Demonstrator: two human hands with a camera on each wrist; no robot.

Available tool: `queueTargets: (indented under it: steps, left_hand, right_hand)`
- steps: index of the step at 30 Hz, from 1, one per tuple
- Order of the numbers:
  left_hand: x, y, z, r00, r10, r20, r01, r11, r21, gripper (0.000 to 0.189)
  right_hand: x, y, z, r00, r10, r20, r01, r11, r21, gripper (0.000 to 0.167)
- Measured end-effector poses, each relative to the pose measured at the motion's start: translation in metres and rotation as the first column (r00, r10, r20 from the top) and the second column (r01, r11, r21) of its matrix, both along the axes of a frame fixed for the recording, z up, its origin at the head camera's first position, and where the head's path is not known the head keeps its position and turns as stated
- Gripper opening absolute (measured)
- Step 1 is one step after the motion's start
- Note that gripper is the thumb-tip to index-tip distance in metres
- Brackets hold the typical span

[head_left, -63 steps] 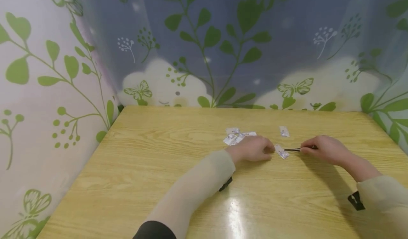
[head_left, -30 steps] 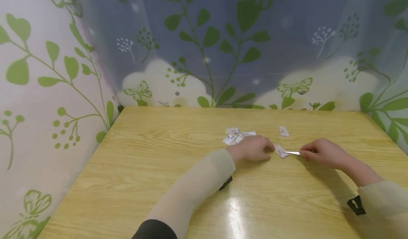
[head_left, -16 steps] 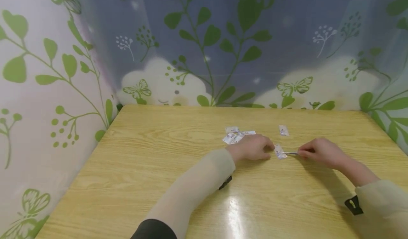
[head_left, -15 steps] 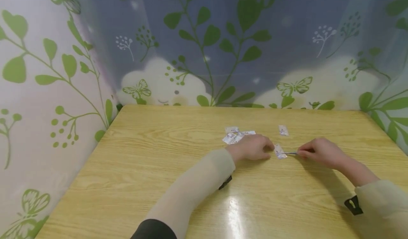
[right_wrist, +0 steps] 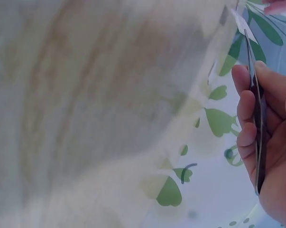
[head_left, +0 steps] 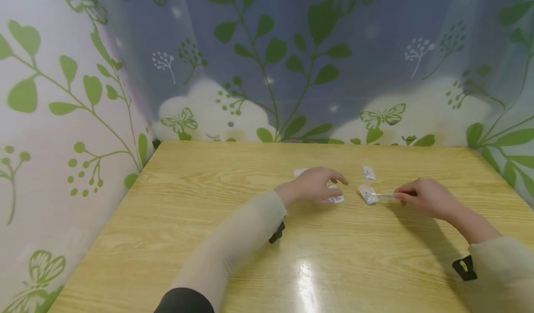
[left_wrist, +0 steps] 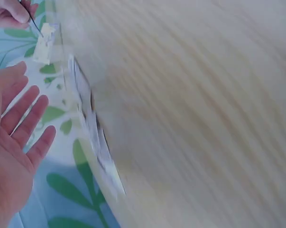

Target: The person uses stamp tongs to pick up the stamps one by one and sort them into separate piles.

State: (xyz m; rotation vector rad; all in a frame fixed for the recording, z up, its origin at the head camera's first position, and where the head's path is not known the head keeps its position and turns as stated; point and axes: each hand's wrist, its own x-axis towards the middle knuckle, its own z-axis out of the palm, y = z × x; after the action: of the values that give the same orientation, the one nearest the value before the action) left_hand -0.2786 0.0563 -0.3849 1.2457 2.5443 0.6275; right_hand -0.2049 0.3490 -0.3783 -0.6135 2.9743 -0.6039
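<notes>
One small printed slip (head_left: 367,194) sits at the tips of the tweezers (head_left: 384,195), pinched by the right hand (head_left: 429,199) above the bench (head_left: 187,201). A slackened squeeze could drop it; the left hand (head_left: 313,183), fingers loosely spread, holding nothing, might nudge the other slips (head_left: 334,199) beneath.

The head view is moderately lit and slightly soft, with white glare streaking the near part of the table (head_left: 167,220) and a soft-edged shadow beside the right arm (head_left: 475,224); the patterned backdrop (head_left: 288,79) looks dimmer. Both wrist views are hazy (the right one darker, bluish), the table blurred, the flat pieces (left_wrist: 91,124) smeared.
</notes>
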Motion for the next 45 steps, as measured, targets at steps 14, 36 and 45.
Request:
queueTargets:
  steps: [14, 36, 45]
  left_hand:
    - [-0.016, -0.067, -0.005, 0.998, 0.041, -0.046, -0.039, 0.998, 0.050, 0.020]
    - [-0.025, -0.073, -0.025, 0.991, 0.098, -0.096, -0.103, 0.994, -0.044, 0.016]
    - [-0.024, -0.074, -0.025, 0.990, 0.095, -0.107, -0.101, 0.993, -0.059, 0.016]
  right_hand:
    - [-0.009, 0.005, 0.009, 0.997, -0.049, -0.052, 0.048, 0.999, -0.012, 0.021]
    - [-0.022, 0.004, -0.010, 0.994, -0.110, 0.022, 0.110, 0.994, -0.012, 0.022]
    - [-0.023, -0.001, -0.011, 0.991, -0.123, 0.044, 0.122, 0.992, 0.007, 0.022]
